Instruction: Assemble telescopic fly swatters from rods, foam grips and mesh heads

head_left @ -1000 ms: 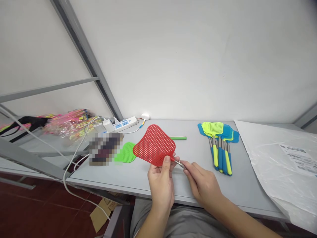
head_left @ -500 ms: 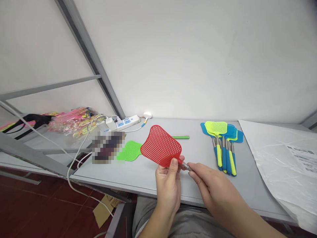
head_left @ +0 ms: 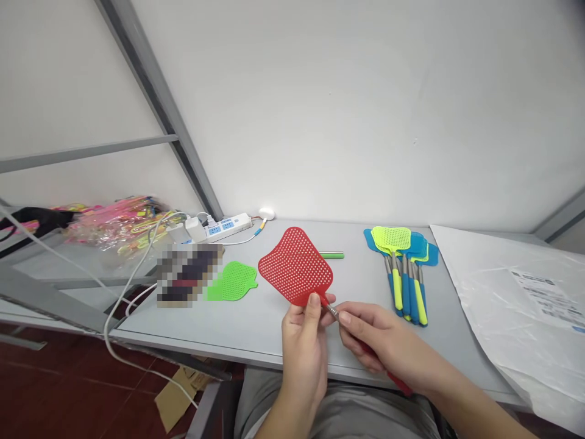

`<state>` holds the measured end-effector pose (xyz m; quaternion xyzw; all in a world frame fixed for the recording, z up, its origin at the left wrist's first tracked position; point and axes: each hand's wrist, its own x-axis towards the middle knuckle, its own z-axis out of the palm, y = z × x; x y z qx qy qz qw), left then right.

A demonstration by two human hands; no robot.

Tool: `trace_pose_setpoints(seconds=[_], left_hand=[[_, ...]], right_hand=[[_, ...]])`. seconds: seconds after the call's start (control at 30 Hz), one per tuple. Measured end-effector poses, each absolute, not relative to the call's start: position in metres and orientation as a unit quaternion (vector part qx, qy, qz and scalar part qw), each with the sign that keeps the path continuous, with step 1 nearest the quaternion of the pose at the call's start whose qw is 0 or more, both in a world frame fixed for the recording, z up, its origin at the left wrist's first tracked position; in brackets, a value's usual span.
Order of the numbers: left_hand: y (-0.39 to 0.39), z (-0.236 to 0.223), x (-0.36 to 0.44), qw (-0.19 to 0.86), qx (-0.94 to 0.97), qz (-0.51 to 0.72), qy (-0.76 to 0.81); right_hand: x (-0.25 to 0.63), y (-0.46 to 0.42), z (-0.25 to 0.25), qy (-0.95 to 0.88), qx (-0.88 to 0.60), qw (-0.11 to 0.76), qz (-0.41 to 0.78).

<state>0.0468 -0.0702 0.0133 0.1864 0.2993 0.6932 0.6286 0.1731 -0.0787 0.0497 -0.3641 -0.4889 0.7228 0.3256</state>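
I hold a red fly swatter above the front of the grey table (head_left: 256,329). My left hand (head_left: 305,344) pinches the lower edge of its red mesh head (head_left: 295,266) between thumb and fingers. My right hand (head_left: 386,344) is closed round the thin metal shaft and red handle (head_left: 398,383), whose tip pokes out below the wrist. A green mesh swatter head (head_left: 231,281) lies flat on the table to the left of the red one. A green handle (head_left: 333,255) lies just behind the red head.
A pile of blue and yellow swatters (head_left: 404,268) lies at right centre. Clear plastic sheeting with a label (head_left: 516,299) covers the table's right end. A white power strip (head_left: 223,226) with cables, a pixelated object (head_left: 186,274) and bagged pink items (head_left: 114,219) sit left, by metal frame bars (head_left: 155,103).
My right hand has slid down the shaft, away from the head, and the red handle now shows below it. The red head has tilted slightly more upright.
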Motion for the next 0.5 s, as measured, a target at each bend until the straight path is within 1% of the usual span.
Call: trace_pose_setpoints(seconds=[0.1, 0.27, 0.4, 0.5], left_hand=[[-0.075, 0.007, 0.052, 0.623, 0.201, 0.69, 0.308], [-0.08, 0.002, 0.061, 0.658, 0.218, 0.657, 0.297], [-0.076, 0.004, 0.058, 0.644, 0.179, 0.679, 0.304], [-0.071, 0.011, 0.049, 0.609, 0.163, 0.717, 0.299]], right_hand=[[0.175, -0.081, 0.045, -0.56, -0.403, 0.336, 0.641], [0.182, -0.086, 0.042, -0.641, -0.467, 0.351, 0.498], [0.186, -0.087, 0.034, -0.717, -0.513, 0.302, 0.363], [0.189, -0.086, 0.031, -0.733, -0.522, 0.288, 0.326]])
